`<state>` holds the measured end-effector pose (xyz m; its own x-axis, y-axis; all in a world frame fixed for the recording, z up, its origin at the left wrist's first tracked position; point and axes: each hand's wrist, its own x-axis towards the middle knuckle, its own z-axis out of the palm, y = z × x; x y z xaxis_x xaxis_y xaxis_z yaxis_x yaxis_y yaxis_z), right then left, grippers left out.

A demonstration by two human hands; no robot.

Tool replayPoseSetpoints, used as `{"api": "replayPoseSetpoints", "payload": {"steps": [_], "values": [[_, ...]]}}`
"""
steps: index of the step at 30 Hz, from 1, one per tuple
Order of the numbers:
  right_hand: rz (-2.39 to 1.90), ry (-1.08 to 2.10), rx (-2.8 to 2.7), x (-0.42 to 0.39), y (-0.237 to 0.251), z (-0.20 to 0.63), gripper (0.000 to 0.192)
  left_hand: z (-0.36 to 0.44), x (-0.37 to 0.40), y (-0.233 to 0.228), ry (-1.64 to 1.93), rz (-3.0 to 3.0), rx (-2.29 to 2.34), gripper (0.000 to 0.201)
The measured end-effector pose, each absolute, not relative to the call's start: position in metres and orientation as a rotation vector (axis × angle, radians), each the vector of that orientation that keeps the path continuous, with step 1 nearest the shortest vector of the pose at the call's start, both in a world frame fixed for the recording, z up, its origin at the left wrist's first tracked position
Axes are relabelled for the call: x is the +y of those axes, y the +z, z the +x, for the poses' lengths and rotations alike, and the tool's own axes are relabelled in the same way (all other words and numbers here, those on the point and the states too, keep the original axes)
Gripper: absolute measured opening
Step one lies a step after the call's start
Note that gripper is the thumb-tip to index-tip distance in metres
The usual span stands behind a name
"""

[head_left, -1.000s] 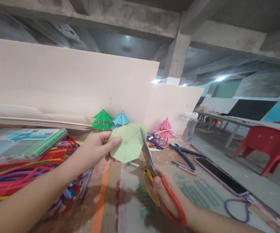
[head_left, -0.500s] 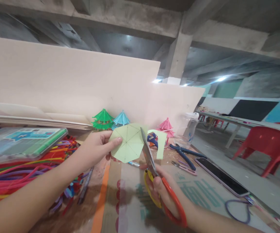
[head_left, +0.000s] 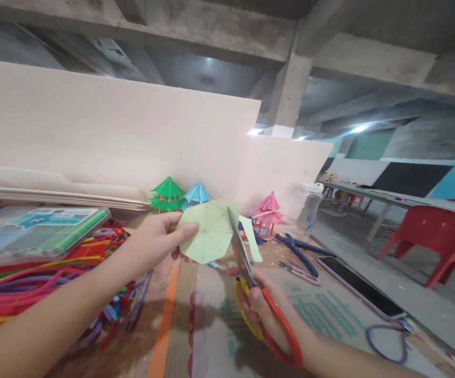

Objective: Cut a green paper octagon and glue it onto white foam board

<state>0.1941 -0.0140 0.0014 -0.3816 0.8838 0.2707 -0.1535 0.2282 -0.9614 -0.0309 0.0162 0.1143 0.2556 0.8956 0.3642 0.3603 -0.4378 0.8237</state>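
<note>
My left hand [head_left: 154,242] pinches a light green paper polygon [head_left: 209,231] with pencil lines radiating from its middle, held up above the table. My right hand [head_left: 267,315] grips scissors [head_left: 247,270] with red and yellow handles; the blades stand against the paper's right edge. A narrow green strip [head_left: 253,239] hangs loose just right of the blades.
Small paper pagodas in green [head_left: 167,193], blue [head_left: 196,193] and pink [head_left: 269,207] stand by the plywood board [head_left: 113,136]. A pile of coloured pipe cleaners [head_left: 34,283] and a plastic case [head_left: 38,231] lie left. Blue pliers [head_left: 300,249], a phone [head_left: 359,286] and a jar [head_left: 308,207] lie right.
The scissors have cut along the paper's right edge. A green strip has come away there and now droops beside the blades. Both hands stay almost where they were.
</note>
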Motion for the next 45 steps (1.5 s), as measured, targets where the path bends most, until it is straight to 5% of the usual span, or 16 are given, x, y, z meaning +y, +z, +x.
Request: {"api": "replayPoseSetpoints", "payload": {"steps": [45], "values": [[-0.661, 1.325, -1.492, -0.0107, -0.0069, 0.1917, 0.072, -0.0328, 0.0182, 0.1169, 1.086, 1.95, 1.172, 0.032]]}}
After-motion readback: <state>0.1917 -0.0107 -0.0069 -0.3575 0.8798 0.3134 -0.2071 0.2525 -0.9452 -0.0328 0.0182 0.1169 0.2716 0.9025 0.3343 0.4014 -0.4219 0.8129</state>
